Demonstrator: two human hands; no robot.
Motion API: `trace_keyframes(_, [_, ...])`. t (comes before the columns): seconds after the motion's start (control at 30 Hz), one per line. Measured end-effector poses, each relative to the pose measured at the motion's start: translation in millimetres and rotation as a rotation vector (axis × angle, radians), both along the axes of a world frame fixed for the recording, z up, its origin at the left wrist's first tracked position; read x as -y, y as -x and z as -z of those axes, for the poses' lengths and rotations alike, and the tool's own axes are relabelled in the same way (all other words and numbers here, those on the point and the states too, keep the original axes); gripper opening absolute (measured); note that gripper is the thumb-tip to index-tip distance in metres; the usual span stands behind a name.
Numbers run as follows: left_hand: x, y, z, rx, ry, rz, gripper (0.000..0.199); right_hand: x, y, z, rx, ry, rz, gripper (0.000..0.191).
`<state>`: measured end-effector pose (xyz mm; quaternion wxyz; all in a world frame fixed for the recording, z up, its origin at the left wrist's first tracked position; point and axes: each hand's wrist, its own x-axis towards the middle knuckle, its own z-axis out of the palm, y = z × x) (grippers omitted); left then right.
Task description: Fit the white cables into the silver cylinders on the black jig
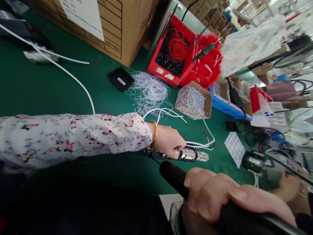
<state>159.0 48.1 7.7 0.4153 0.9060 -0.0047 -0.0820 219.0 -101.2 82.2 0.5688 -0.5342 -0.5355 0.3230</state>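
Note:
My left hand, below a floral sleeve and a gold bracelet, is closed over a row of silver cylindrical metal fittings seated in black housings on the bench. Its fingertips curl around one fitting. In the foreground my right hand grips a black power screwdriver. The thin bit points up and left toward the black housings beside my left wrist; whether it touches a screw I cannot tell. White cables with stripped dark and red wire ends lie just beyond the fittings.
On the green bench are a cardboard box, a black cover and tangled white cord. Farther back stand a red bin and a carton of small screws. Another person's hand is at right.

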Motion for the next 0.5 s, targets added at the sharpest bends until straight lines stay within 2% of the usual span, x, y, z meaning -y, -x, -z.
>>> trace_keyframes(0.13, [-2.4,9.0,-14.7,0.081,-0.063,-0.017,0.024,17.5,-22.9,-7.4,-0.061,-0.052,-0.033,0.006])
trace_keyframes(0.2, [-6.2,19.9,-24.8,0.217,-0.141,-0.007,0.019,20.9,-19.0,-9.6,-0.056,-0.072,-0.009,0.004])
trace_keyframes(0.3, [-12.4,40.7,-32.3,0.317,-0.274,0.049,0.016,16.3,3.1,-8.7,-0.079,-0.098,0.135,0.013])
trace_keyframes(0.37, [-15.1,53.9,-28.8,0.283,-0.296,0.043,0.015,11.3,18.0,-5.3,-0.131,-0.141,0.233,0.016])
trace_keyframes(0.5, [-16.5,69.7,-12.6,0.207,-0.213,0.022,0.018,7.7,27.9,0.7,-0.234,-0.204,0.195,0.02])
